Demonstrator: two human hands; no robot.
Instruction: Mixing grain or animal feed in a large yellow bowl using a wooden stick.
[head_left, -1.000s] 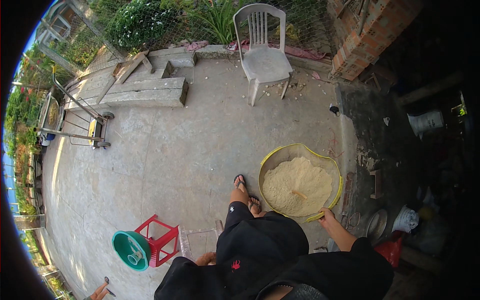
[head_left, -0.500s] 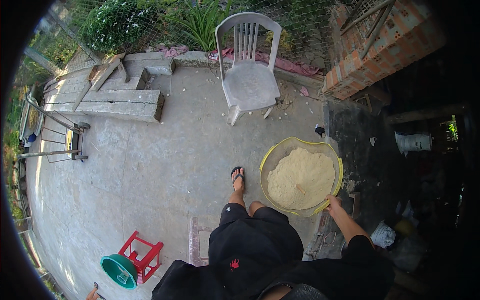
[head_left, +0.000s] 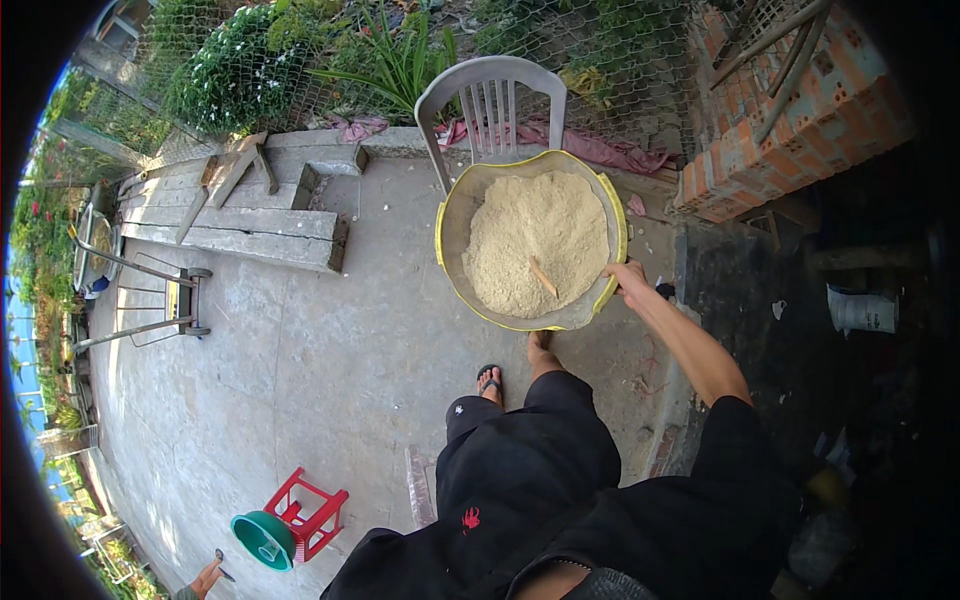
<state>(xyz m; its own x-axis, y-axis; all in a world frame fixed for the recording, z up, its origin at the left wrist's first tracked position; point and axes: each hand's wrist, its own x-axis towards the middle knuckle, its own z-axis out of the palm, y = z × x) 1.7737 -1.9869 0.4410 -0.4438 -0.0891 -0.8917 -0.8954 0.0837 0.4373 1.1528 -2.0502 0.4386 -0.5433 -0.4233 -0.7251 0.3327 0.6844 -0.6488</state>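
Yellow rims the basin (head_left: pixel 619 215) of pale powder (head_left: pixel 535 240), which hides the chair's (head_left: pixel 490 70) seat. I see the right hand (head_left: pixel 630 284) gripping its edge; the left hand is out of view. Lopsided support could tip it, spilling powder.

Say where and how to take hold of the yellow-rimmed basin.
Probably by the yellow rim, from left and right at once: the basin is wide and heaped with powder, so a one-sided hold may tip it. The right grip holds its right edge.
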